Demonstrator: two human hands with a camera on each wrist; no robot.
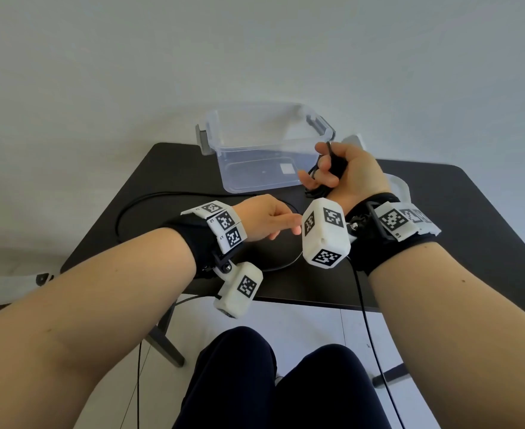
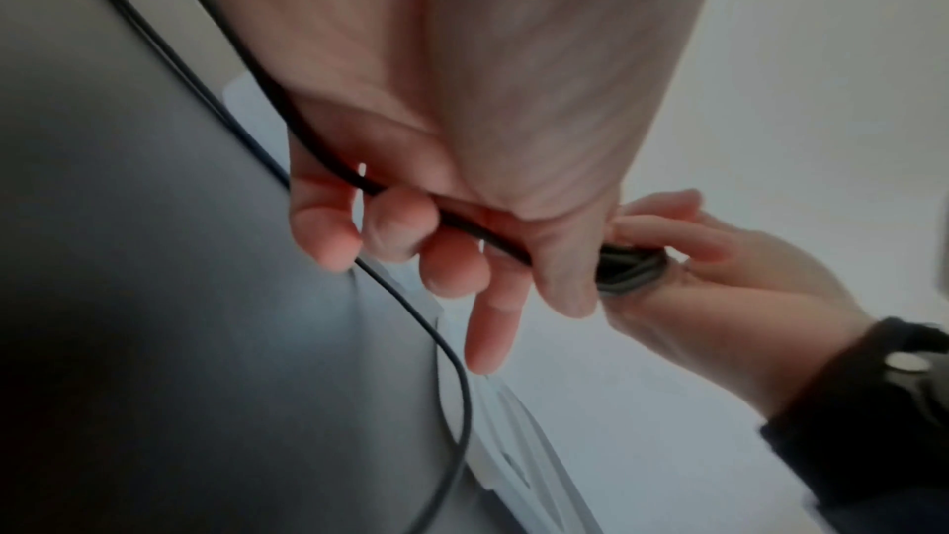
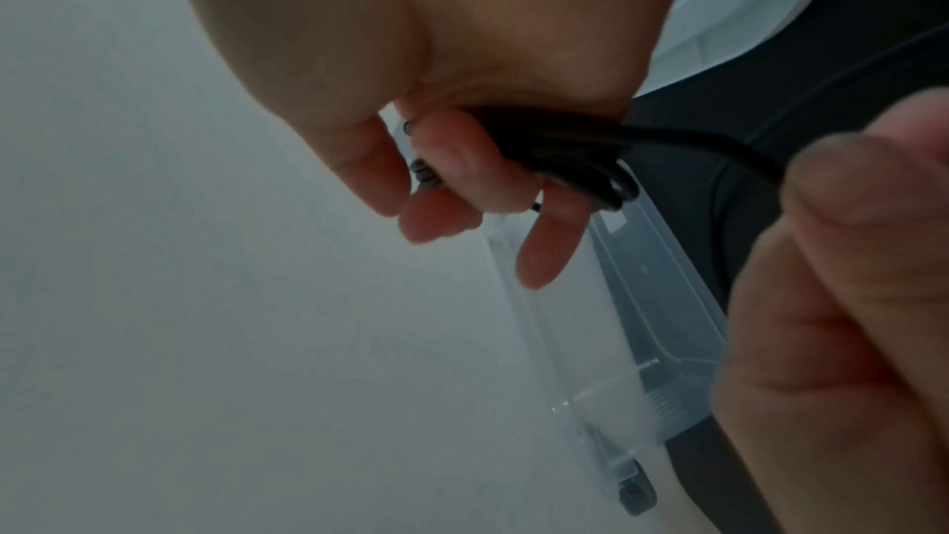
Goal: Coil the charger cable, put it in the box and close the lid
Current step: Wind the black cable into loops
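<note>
Right hand [image 1: 344,178] grips coiled cable [image 1: 335,164] at box [image 1: 255,144] front-right rim; left hand [image 1: 264,219] pinches the slack strand (rest loops across table [image 1: 440,212]).

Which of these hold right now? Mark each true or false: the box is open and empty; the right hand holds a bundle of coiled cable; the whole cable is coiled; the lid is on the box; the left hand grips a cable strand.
1. The box is open and empty. True.
2. The right hand holds a bundle of coiled cable. True.
3. The whole cable is coiled. False: a loose loop lies on the table.
4. The lid is on the box. False: it lies beside the box, behind the right hand.
5. The left hand grips a cable strand. True.
</note>
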